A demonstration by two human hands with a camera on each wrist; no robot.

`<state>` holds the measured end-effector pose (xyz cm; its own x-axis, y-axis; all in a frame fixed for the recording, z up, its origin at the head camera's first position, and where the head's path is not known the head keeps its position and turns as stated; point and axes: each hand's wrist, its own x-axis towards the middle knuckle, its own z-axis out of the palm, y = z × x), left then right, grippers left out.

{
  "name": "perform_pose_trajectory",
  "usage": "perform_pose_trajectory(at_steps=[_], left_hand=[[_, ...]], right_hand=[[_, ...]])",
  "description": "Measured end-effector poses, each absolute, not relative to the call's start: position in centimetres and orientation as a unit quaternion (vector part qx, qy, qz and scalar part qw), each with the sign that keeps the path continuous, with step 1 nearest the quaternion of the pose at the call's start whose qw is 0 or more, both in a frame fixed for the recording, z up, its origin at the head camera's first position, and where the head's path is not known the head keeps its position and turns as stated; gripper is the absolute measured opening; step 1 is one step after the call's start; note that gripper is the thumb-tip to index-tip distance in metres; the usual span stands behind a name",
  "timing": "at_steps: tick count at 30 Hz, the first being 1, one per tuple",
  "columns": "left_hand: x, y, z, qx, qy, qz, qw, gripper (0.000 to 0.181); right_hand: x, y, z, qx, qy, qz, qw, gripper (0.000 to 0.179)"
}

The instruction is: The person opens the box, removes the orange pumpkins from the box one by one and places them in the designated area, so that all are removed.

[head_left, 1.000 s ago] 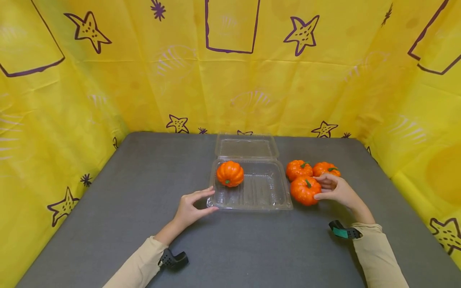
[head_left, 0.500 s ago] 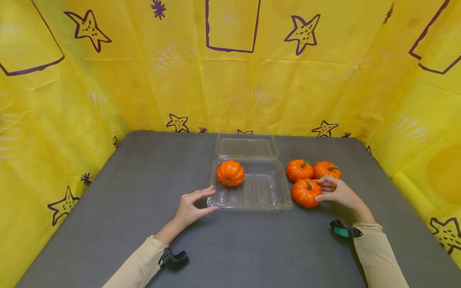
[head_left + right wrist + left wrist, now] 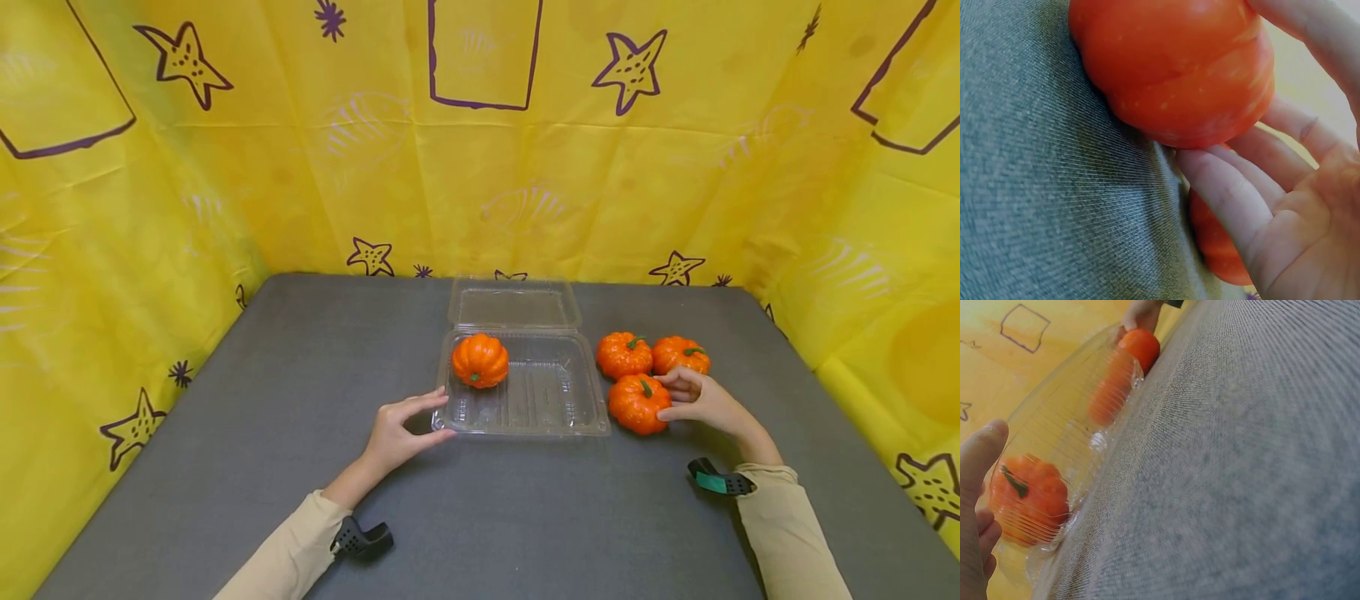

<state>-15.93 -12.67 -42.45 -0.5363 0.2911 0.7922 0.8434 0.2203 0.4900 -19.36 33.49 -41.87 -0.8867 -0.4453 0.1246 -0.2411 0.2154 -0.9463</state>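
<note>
A clear plastic clamshell container [image 3: 525, 430] lies with its lid folded back, and one small orange pumpkin [image 3: 480, 360] sits in its left part. My left hand [image 3: 397, 429] holds the container's front left corner, thumb at the front edge and fingers at the left side. Just right of the container, my right hand [image 3: 708, 404] grips the nearest pumpkin [image 3: 637, 406] from its right side between thumb and fingers. This pumpkin seems to rest on the table, stem up. Behind it stand two more pumpkins, one on the left [image 3: 624, 354] and one on the right [image 3: 681, 354].
The transparent lid [image 3: 514, 307] lies flat behind the container. A dark grey cloth covers the table [image 3: 337, 333]. Yellow fabric [image 3: 480, 183] with starfish drawings hangs around its back and sides.
The pumpkin in my right hand has shifted slightly to the right and toward me. My left hand and the container have stayed in place.
</note>
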Motion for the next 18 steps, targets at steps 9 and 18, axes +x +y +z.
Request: perform_pose_trajectory(at_steps=[9,18], left_hand=[[-15.97,-12.7,-42.46,-0.392,-0.727,-0.486,0.285,0.046],[-16.01,-12.69,-42.49,-0.395,-0.724,-0.488,0.287,0.046]], right_hand=[[-19.34,33.34,-41.68,-0.184,0.799,-0.563,0.105,0.033],[-19.29,33.31,-41.39,-0.17,0.811,-0.546,0.119,0.047]])
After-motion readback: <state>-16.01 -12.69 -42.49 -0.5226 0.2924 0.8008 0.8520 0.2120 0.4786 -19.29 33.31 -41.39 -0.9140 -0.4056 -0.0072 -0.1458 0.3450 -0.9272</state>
